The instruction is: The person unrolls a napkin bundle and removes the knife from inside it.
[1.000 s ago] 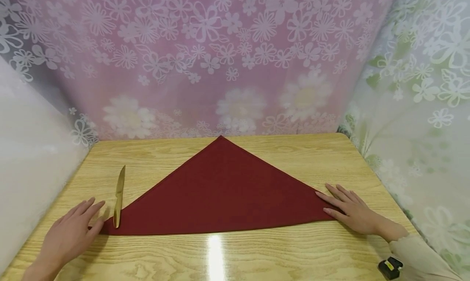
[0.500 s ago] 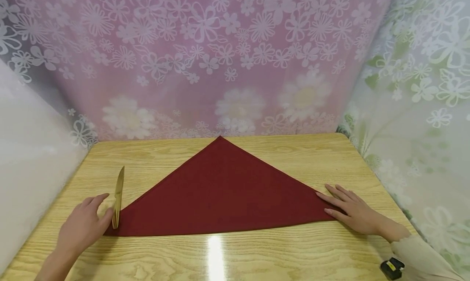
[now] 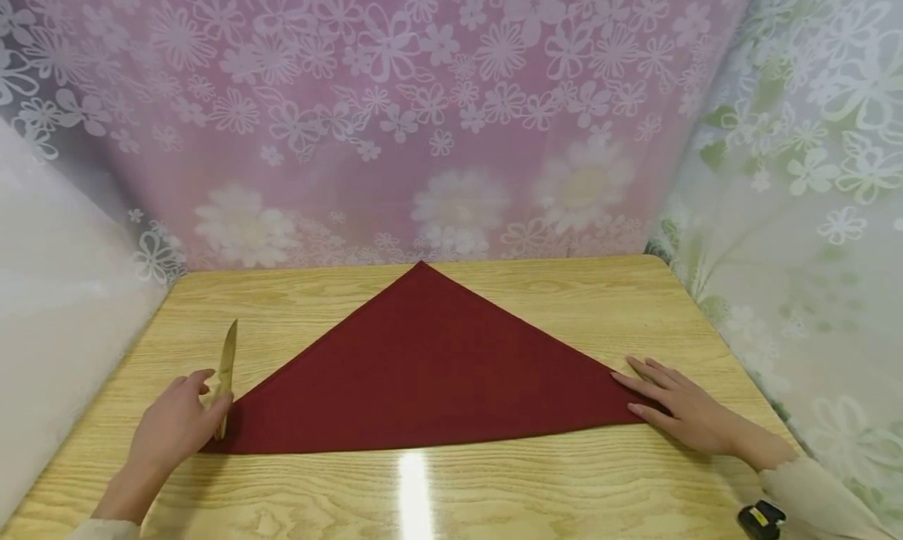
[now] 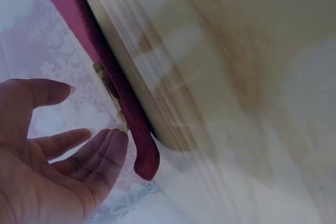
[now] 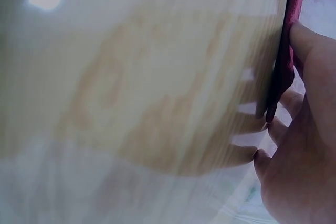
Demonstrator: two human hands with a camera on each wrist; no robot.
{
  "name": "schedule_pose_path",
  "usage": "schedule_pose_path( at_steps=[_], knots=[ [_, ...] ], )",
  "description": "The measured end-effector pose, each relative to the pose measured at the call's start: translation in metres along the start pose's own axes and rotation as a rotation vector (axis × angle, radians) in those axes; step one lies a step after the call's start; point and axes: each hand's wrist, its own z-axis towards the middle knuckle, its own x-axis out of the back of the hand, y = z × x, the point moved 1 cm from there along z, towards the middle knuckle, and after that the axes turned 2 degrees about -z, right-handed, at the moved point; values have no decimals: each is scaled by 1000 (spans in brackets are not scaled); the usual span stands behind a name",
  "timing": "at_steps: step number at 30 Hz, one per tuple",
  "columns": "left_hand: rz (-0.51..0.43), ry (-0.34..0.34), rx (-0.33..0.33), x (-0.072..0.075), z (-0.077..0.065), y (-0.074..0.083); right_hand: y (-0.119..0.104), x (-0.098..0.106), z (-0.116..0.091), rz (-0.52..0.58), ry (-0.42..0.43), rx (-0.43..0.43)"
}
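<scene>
A dark red cloth point(image 3: 423, 367), folded into a triangle, lies flat with its point toward the back. At its left corner lies a gold-coloured knife point(image 3: 228, 352), blade pointing away and handle over the cloth. My left hand point(image 3: 172, 422) is beside the knife handle, its thumb partly hiding it. In the left wrist view the thumb and loosely bent fingers of that hand point(image 4: 63, 166) stand apart, fingertips close to the knife point(image 4: 107, 85). On the cloth's right corner rests my right hand point(image 3: 687, 411), fingers spread; the right wrist view shows its thumb against the red cloth point(image 5: 286, 66).
Everything lies on a light wood-patterned table point(image 3: 317, 493) with a glossy reflection near the front. A flowered pink curtain point(image 3: 339, 132) hangs behind it, with pale sheets on both sides. Under the right sleeve is a small black device point(image 3: 762, 519).
My left hand has moved right, from the cloth's left tip to the knife handle, and its fingers have bent more. The right hand stays on the cloth.
</scene>
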Motion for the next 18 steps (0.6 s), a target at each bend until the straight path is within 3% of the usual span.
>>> schedule_pose_path(
  at_steps=[18],
  knots=[
    [-12, -91, 54, 3, 9, -4, 2, -2, 0, 9, 2, -1]
  ],
)
